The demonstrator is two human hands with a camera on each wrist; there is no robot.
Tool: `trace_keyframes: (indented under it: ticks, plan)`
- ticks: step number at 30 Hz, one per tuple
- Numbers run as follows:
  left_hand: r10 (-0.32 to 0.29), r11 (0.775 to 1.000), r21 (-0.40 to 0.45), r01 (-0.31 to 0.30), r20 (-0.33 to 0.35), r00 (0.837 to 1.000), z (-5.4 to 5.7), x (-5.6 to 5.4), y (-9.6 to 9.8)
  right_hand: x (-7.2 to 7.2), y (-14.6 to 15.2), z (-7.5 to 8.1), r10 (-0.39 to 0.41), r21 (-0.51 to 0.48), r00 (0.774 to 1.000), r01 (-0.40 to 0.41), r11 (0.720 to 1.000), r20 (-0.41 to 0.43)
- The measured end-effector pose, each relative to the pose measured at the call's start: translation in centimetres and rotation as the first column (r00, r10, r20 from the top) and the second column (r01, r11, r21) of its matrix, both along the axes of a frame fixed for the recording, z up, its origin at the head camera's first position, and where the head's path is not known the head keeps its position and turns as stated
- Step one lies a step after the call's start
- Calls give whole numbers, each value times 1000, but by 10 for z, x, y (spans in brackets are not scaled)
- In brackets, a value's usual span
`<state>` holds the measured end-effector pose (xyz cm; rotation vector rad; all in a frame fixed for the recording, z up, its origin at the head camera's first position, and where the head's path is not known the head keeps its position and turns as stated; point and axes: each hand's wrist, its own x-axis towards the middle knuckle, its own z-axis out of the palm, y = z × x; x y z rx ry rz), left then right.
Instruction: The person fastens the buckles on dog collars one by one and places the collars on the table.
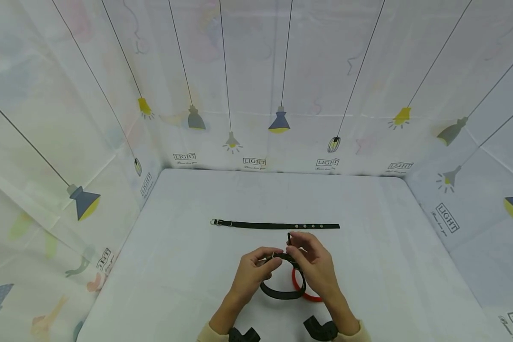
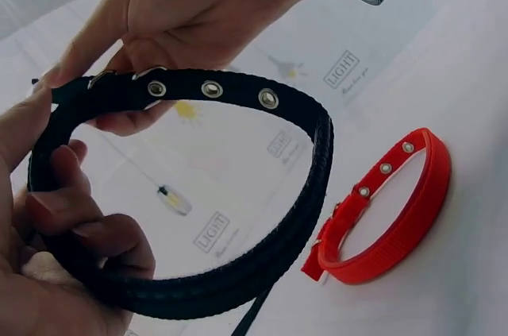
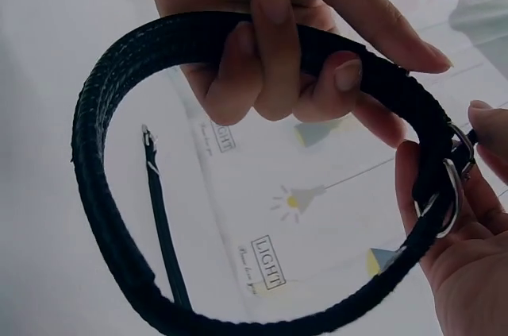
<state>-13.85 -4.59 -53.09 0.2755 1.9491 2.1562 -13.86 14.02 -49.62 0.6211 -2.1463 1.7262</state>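
Both hands hold a black collar [image 1: 282, 295], fastened round into a loop with metal eyelets. My left hand [image 1: 253, 271] has its fingers curled through and around the band, plain in the right wrist view. At the buckle [image 3: 454, 185], my right hand [image 1: 318, 266] pinches the strap's loose end between thumb and finger. A metal D-ring sits beside the buckle in the right wrist view. Just behind the held loop in the head view, partly covered by it, lies a red collar [image 2: 413, 249], also closed in a loop, with eyelets along its band.
A second black collar [image 1: 261, 225] lies stretched out flat on the white table [image 1: 188, 275] beyond the hands, its buckle to the left and eyelets to the right. White cloth [image 1: 252, 61] printed with lamps hangs around the table's back and sides.
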Motion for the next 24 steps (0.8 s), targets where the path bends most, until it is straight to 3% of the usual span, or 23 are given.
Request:
trace_keyframes:
  ticks: [6, 14, 20, 24]
  plan:
    - [-7, 1000, 23, 6, 25, 1000, 0, -1, 0, -2, 5, -2, 97, -35, 994, -98, 995, -40]
    - [-18, 998, 68, 15, 51, 999, -2, -3, -3, -2, 10, 1, 187, 90, 969, -175, 981, -158]
    - [-41, 994, 101, 35, 51, 998, -1, -3, -3, -1, 14, 1, 302, 44, 949, -299, 953, -87]
    - [-66, 990, 128, 63, 22, 998, 0, -2, -3, -1, 17, 0, 309, 61, 949, -305, 950, -58]
